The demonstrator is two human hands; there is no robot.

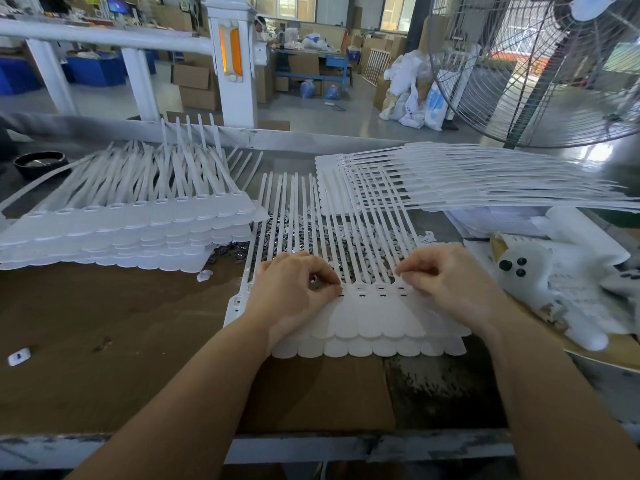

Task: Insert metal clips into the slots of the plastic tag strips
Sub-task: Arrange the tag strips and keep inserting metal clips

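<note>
Both hands work on a white tag strip (367, 317) lying flat on the counter (104, 323), just in front of a loose pile of metal clips (277, 237). The left hand (294, 292) has its fingers curled with the tips pinched at a slot, probably on a clip, though it is too small to be sure. The right hand (446, 282) is curled too, fingertips pressing the strip's slotted edge. Stacks of strips (138, 230) sit to the left.

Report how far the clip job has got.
Looks done: a stack of strips lies set aside at left. In hand: left hand and right hand work at the slots of the front strip sheet. Left: loose metal clips and another stack behind.
</note>
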